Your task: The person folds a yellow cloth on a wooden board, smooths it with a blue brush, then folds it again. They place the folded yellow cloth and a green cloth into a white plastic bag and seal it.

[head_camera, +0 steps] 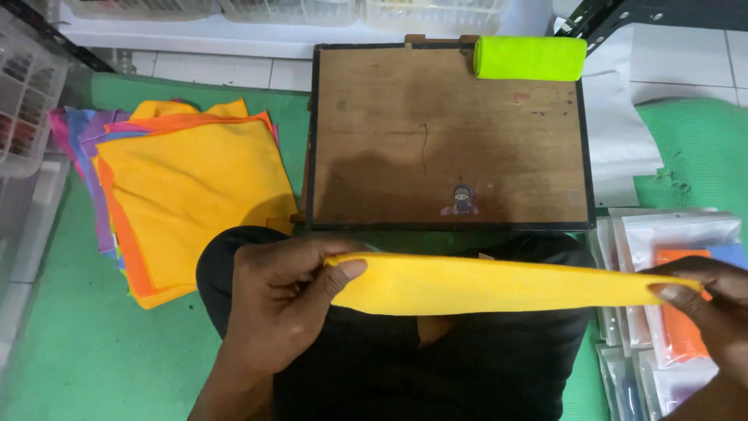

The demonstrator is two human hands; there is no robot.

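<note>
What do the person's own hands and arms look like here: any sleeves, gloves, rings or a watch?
Both are bare. The left hand shows no glove, ring or watch, and its forearm is uncovered down to the picture's lower edge. The right hand is also ungloved and ringless, with short plain nails; its wrist runs out of view at the corner, so a watch there cannot be ruled out.

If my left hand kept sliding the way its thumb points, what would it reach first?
The left hand points rightward along the folded yellow cloth, so it would likely meet the right hand pinching the other end, though depth is unclear.
</note>
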